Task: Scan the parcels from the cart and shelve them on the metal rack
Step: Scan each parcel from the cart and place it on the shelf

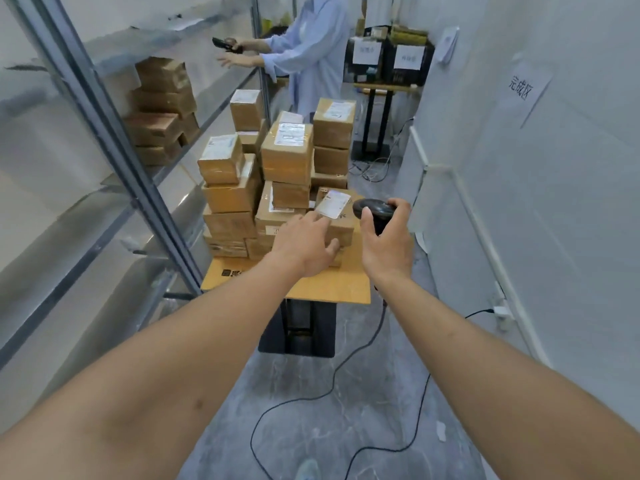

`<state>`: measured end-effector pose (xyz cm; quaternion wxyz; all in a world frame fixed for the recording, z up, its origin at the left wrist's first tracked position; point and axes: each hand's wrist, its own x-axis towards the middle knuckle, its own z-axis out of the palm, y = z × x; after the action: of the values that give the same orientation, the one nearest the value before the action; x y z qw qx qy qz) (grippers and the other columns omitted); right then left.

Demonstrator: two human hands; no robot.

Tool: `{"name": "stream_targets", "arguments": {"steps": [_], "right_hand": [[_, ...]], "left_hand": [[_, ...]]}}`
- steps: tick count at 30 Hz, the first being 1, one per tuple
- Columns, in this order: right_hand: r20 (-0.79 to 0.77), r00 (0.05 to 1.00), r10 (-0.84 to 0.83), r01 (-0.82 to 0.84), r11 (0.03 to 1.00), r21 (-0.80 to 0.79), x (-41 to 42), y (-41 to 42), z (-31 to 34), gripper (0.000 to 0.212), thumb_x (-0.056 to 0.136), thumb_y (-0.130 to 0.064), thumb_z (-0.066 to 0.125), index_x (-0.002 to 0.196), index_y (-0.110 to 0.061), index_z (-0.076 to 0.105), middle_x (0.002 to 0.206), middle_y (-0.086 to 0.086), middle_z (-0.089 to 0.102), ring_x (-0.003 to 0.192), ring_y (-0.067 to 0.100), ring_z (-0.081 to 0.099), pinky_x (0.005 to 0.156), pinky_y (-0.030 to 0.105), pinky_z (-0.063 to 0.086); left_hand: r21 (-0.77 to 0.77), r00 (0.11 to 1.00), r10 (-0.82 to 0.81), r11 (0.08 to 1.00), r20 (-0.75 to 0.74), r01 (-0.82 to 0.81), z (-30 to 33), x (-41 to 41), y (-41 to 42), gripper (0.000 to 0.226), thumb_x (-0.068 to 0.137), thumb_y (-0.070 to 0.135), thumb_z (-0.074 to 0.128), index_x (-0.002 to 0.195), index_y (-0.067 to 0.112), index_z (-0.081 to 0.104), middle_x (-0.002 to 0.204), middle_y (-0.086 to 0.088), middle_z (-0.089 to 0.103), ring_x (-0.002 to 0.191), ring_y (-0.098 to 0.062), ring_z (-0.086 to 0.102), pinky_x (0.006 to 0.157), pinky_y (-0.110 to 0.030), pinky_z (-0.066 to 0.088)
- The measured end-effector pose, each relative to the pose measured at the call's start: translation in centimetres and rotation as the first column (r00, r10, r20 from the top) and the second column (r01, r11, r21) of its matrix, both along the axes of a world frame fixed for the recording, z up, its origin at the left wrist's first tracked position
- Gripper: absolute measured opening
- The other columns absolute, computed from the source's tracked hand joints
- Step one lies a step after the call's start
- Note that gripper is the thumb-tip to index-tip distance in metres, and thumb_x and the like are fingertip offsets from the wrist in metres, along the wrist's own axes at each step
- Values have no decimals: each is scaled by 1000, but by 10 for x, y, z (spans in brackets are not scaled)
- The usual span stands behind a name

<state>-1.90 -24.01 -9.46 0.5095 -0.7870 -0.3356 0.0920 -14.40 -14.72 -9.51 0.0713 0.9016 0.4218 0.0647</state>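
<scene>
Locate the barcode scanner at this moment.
In the head view, right of centre: the black scanner is gripped in the right hand, just right of the labelled parcel under the left hand.

Paper sign (523, 92) on the right wall (571, 202)
</scene>
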Motion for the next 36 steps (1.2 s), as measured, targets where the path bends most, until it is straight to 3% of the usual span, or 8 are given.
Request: {"name": "stream_targets", "arguments": {"steps": [4,14,21,28,33,36], "right_hand": [[-11,1000,-29,28,999,-38,32,41,-12,37,104,-49,53,133,-29,39,112,-2,64,95,23,62,77,35,43],[-76,997,11,-20,994,-109,115,128,-53,40,105,-46,54,136,-26,41,109,-3,62,95,22,58,78,34,41],[-145,981,131,-156,972,-173,179,183,-87,37,104,-49,53,134,-30,40,108,-4,64,97,24,64,83,43,54],[-212,933,291,-336,916,-219,222,214,-119,36,105,-51,52,134,-34,39,112,-4,65,100,24,63,86,44,54],[-244,896,372,-423,882,-208,246,218,-135,35,104,-51,53,134,-38,40,114,-8,67,99,18,66,84,37,53],[-255,875,411,-463,865,-195,256,215,-142,33,105,-49,54,134,-41,39,115,-11,66,97,13,66,78,31,50]], "left_hand": [[-41,1000,-21,999,-20,20,-15,34,46,56,102,51,51,147,18,54,150,-5,53,133,-32,51,109,-49,46],[-138,996,30,990,-82,-41,-60,109,132,57,98,53,58,141,15,54,144,-7,52,129,-34,51,106,-48,45],[-226,968,222,943,-117,-244,-102,166,167,67,94,63,58,142,16,53,158,-8,41,137,-36,44,108,-48,44],[-261,893,413,855,-181,-448,-131,204,178,87,82,74,68,147,20,47,165,-9,30,143,-39,36,112,-50,39],[-231,840,508,808,-193,-542,-148,212,181,93,73,80,68,148,30,44,166,-11,20,143,-45,33,119,-53,32],[-265,802,565,757,-194,-598,-151,211,180,103,71,83,68,158,40,31,166,-17,19,141,-43,33,119,-50,28]]}}
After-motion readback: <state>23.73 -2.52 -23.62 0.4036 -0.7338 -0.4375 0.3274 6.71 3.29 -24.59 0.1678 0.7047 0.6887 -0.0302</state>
